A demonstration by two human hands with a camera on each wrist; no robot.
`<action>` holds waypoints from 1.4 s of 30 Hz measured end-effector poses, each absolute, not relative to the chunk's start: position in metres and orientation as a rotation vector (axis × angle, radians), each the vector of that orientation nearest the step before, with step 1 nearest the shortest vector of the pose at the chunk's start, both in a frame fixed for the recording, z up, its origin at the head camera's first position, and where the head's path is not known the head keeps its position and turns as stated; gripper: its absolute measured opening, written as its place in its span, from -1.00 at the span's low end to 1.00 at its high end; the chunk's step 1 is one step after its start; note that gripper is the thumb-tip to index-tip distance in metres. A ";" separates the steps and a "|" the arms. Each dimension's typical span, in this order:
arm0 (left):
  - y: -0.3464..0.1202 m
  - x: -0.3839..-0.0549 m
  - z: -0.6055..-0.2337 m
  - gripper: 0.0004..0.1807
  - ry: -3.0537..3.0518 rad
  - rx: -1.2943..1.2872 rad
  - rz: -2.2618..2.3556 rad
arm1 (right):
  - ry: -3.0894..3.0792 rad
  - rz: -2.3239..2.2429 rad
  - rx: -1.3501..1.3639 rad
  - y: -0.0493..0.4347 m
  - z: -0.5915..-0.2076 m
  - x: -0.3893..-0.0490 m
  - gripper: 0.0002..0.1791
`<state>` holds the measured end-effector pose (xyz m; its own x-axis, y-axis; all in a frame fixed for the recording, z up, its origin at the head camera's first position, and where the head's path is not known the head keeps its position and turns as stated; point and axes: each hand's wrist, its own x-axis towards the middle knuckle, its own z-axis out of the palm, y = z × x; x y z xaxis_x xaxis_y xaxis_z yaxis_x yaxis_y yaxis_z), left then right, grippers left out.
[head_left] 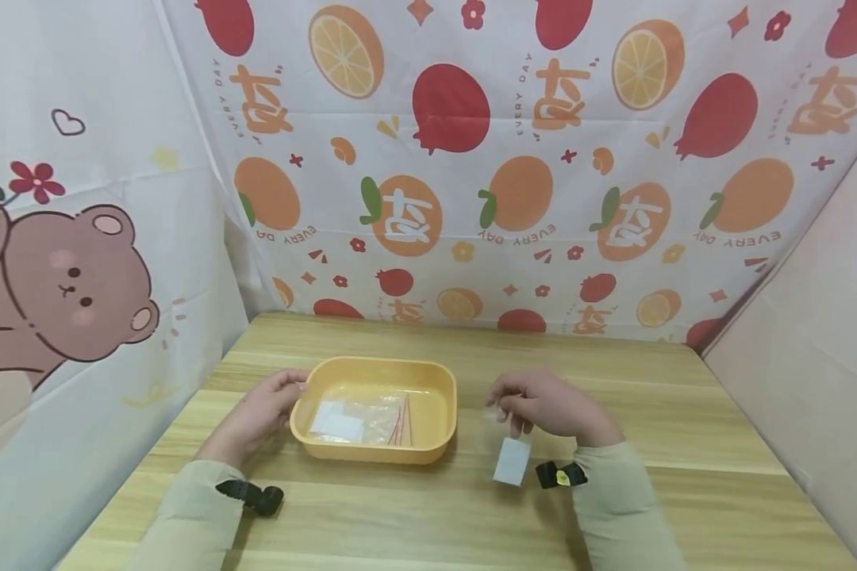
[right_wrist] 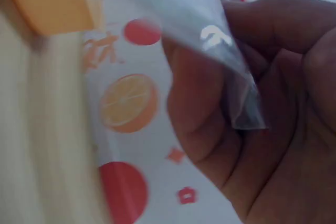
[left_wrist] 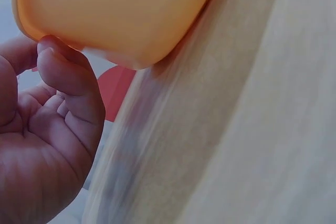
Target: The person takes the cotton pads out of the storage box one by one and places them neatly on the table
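Observation:
My left hand (head_left: 264, 408) grips the left rim of a yellow plastic tray (head_left: 371, 454). In the left wrist view the thumb and fingers meet at the tray's edge. Inside the tray lie clear zip bags (head_left: 377, 416) with red seal lines and white flat pieces (head_left: 337, 423) showing through. To the right of the tray, my right hand (head_left: 546, 404) pinches another clear plastic bag (right_wrist: 178, 11) by its upper part. A white rectangular piece (head_left: 512, 461) shows in that bag, hanging below the fingers over the table.
The wood-grain table (head_left: 400, 523) is bounded at the back by a fruit-print cloth (head_left: 450, 198) and at the left by a bear-print cloth (head_left: 100, 285). A plain pale cloth (head_left: 821, 317) hangs at the right. Black straps with small cameras sit on both wrists.

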<state>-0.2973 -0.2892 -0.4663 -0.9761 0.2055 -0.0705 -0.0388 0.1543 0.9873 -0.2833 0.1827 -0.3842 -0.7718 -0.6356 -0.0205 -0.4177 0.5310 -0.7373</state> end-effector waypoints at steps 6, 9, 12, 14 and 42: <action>-0.292 -0.299 -0.470 -0.53 2.240 0.168 1.926 | 2.643 -0.773 -0.853 0.169 -0.426 -0.301 -0.77; -0.293 -0.300 -0.472 -0.51 2.246 0.151 1.925 | 2.702 -0.751 -0.809 0.161 -0.441 -0.304 -0.79; -0.293 -0.301 -0.474 -0.50 2.243 0.128 1.929 | 2.751 -0.748 -0.807 0.156 -0.447 -0.305 -0.78; -0.293 -0.300 -0.474 -0.49 2.238 0.122 1.933 | 2.789 -0.733 -0.838 0.152 -0.449 -0.305 -0.79; -0.293 -0.298 -0.475 -0.46 2.203 0.139 1.977 | 2.786 -1.221 -0.493 0.141 -0.436 -0.294 -0.65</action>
<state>-0.2980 -0.2931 -0.4749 -0.9798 0.1874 -0.0699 -0.0493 0.1122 0.9925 -0.2945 0.1410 -0.4359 -0.9471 -0.3129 0.0720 -0.2650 0.6351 -0.7255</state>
